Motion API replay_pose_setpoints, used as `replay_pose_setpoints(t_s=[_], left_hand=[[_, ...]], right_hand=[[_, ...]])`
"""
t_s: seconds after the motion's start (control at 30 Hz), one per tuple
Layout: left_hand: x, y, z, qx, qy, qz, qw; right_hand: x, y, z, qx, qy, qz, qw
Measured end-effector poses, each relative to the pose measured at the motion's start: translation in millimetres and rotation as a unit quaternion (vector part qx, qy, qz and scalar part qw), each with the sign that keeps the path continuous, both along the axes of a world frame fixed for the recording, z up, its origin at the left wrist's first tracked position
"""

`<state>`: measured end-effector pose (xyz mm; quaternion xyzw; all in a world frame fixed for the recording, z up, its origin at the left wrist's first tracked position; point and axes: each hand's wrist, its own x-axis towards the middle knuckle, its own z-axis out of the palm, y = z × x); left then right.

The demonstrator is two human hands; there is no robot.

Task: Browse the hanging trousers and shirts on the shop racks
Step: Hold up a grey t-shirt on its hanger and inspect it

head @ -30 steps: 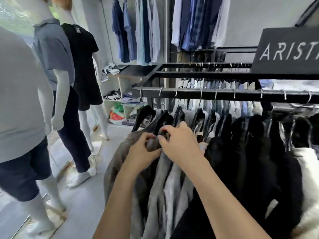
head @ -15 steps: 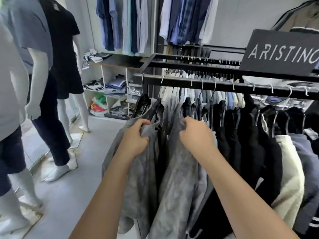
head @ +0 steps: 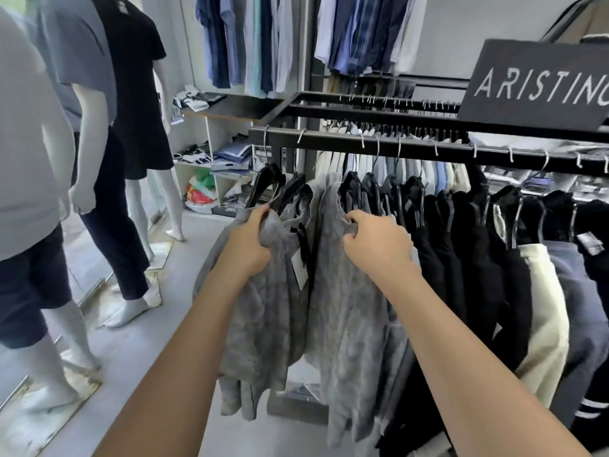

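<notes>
Grey trousers hang at left end of black rack rail, left hand grip bunching their waist. Right hand grip curled on next grey pair, parting them. Black trousers hang just right. Mannequins stand left.

Shop surroundings beside the clothing display.
Three mannequins are standing at left on the pale floor, wearing grey and black tops. A black sign is reading "ARISTINO" at upper right. White shelves behind are holding folded items and a colourful bag.
</notes>
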<state>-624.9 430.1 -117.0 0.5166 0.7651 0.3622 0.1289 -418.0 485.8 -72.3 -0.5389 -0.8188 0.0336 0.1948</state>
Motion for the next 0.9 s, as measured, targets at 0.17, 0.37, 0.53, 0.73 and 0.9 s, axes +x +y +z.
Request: replay_pose_setpoints(t_s=[0.17,0.37,0.53,0.73,0.9], left_hand=[[-18,-3,6,-0.009,0.099,0.050,0.994],[-24,-2,15,-0.024,0.137,0.072,0.988],[-15,-3,18,-0.038,0.137,0.041,0.989],[-8,-7,13,0.016,0.094,0.043,0.994],[3,5,24,0.044,0.080,0.068,0.993]], right_hand=[[2,4,-3,-0.003,0.002,0.015,1.000],[6,7,-5,-0.012,0.008,0.026,1.000],[4,11,-3,-0.035,-0.007,0.025,0.999],[1,10,-3,-0.052,0.002,0.022,0.998],[-3,8,1,-0.071,-0.018,-0.005,0.997]])
